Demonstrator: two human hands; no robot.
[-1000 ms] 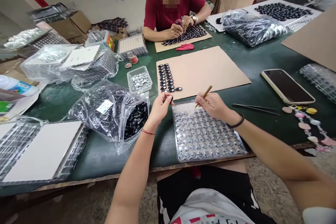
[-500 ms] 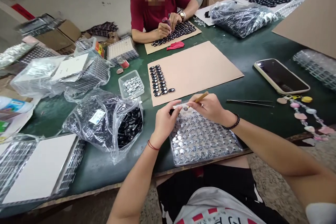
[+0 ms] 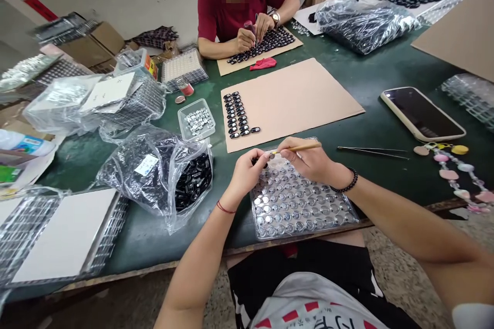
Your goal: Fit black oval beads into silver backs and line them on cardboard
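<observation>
My left hand (image 3: 247,174) is closed in a pinch over the upper left of a clear plastic tray (image 3: 304,208). A small dark piece shows at its fingertips, partly hidden by them. My right hand (image 3: 311,163) grips a thin wooden stick (image 3: 306,147) like a pen, its yellowish tip close to the left fingertips. Rows of round pockets with silvery discs fill the tray, which lies at the table's front edge. Beyond it, small black oval pieces (image 3: 240,113) stand in two columns on a tan board (image 3: 297,97), with one more piece beside them.
An open bag of black pieces (image 3: 194,180) and a tub of silvery bits (image 3: 197,119) stand to the left. Tweezers (image 3: 372,151), a phone (image 3: 422,113) and a bead strap (image 3: 450,175) lie right. Across the table a co-worker (image 3: 247,31) handles black pieces.
The wooden stick has tipped from slanting upward to nearly level, its tip now at my left fingertips. The whole view has shifted slightly. The tray and the black pieces on the board stay put.
</observation>
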